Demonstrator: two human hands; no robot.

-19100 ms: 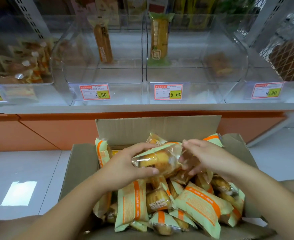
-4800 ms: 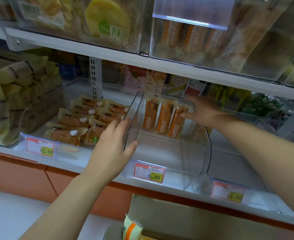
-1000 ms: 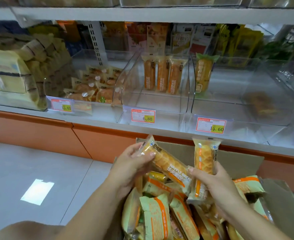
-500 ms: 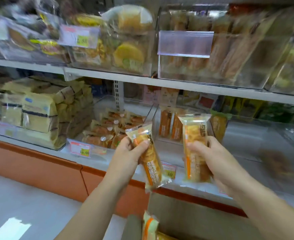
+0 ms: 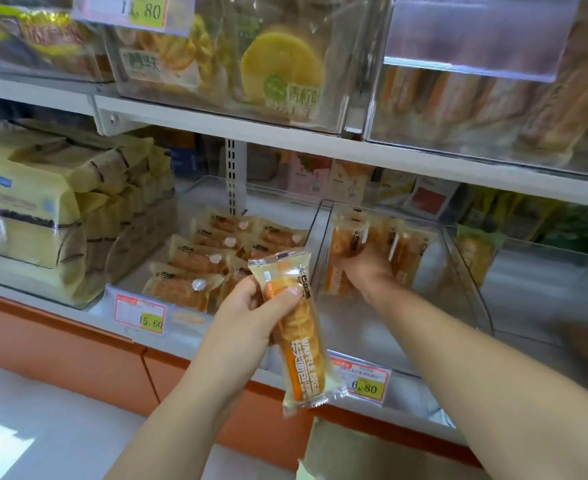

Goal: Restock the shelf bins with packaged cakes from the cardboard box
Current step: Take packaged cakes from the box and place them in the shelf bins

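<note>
My left hand (image 5: pixel 247 313) grips a long packaged waffle cake (image 5: pixel 297 337) with an orange stripe, held upright in front of the shelf edge. My right hand (image 5: pixel 365 268) reaches deep inside the clear plastic bin (image 5: pixel 458 282) priced 6.80, its fingers on a packaged cake (image 5: pixel 339 268) at the left end of a row of upright cakes (image 5: pixel 406 258) against the bin's back. Only a flap of the cardboard box (image 5: pixel 372 455) shows at the bottom edge, with one pack corner beside it.
The bin to the left (image 5: pixel 216 261) holds several flat bread packs behind a 15.60 tag (image 5: pixel 140 313). Stacked yellow bags (image 5: pixel 60 209) fill the far left. An upper shelf (image 5: pixel 285 133) with full bins hangs close overhead. A nearly bare bin (image 5: pixel 545 289) lies to the right.
My right hand has gone from in front of the shelf into the 6.80 bin with its cake. My left hand has stayed in front, still holding its cake.
</note>
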